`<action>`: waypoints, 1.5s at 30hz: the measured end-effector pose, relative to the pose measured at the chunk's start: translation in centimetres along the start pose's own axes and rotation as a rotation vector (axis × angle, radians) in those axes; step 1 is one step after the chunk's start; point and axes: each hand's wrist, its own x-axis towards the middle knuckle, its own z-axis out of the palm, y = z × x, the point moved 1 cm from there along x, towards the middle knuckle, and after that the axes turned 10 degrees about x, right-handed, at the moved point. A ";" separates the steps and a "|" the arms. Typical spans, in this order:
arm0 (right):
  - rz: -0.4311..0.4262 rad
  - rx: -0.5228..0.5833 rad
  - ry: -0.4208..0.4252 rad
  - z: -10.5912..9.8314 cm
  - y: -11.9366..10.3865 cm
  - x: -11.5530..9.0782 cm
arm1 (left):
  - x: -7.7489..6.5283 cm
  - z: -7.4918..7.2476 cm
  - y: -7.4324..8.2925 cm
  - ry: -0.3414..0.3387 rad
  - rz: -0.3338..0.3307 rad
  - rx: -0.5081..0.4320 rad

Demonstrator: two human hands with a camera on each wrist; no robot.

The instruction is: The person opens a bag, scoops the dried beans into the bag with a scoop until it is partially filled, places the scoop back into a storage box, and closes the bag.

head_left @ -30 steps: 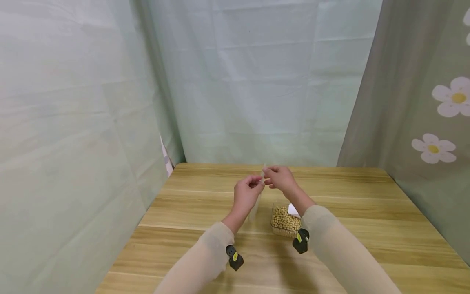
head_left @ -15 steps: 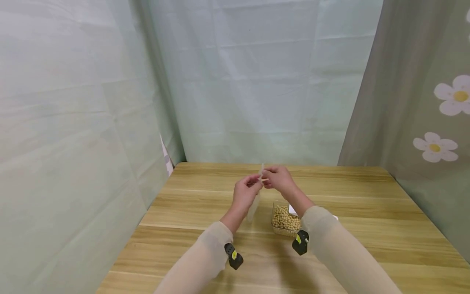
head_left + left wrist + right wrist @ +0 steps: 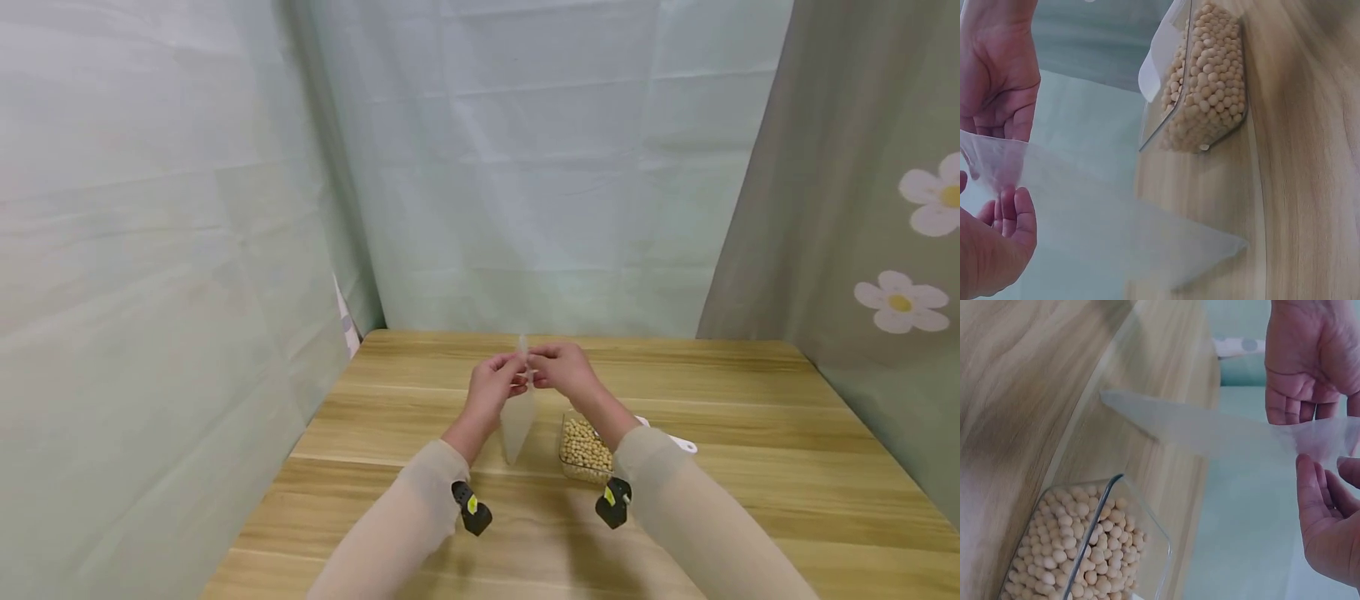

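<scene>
A thin, translucent plastic bag (image 3: 517, 425) hangs between my two hands over the table. My left hand (image 3: 491, 387) pinches its upper edge from the left. On the other side, the thumb and fingers of my right hand (image 3: 566, 371) grip the same upper part. In the left wrist view the bag (image 3: 1116, 212) tapers to a corner close to the wood. Just right of the bag stands a clear box (image 3: 562, 442) filled with pale round soybeans (image 3: 585, 450). The right sleeve covers part of this box.
A white scoop lies over the box, its bowl (image 3: 1160, 56) among the beans in the left wrist view and its handle (image 3: 684, 446) jutting out right of my right forearm. The wooden table (image 3: 750, 417) meets cloth curtains (image 3: 555, 208) at its back and sides.
Both hands have shifted slightly left with the bag, and its side now shows broader below the fingers. More of the scoop's handle has come into sight beyond the right sleeve.
</scene>
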 end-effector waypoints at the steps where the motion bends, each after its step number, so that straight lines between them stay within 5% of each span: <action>1: 0.001 0.002 0.000 0.0 0.0 -0.1 | 0.0 -0.1 0.0 0.000 -0.002 -0.002; 25: -0.001 0.124 0.085 0.2 0.8 -1.4 | -0.1 -0.4 0.2 -0.009 0.047 0.149; 31: 0.008 0.100 0.175 0.4 1.4 -1.7 | -0.7 -0.2 0.3 -0.026 0.037 0.156; 38: 0.042 0.197 0.221 0.6 2.0 -2.5 | -2.8 0.3 1.8 -0.023 0.003 0.166; 45: 0.046 0.265 0.261 1.0 2.6 -3.0 | -1.8 0.6 -0.3 0.051 0.011 0.225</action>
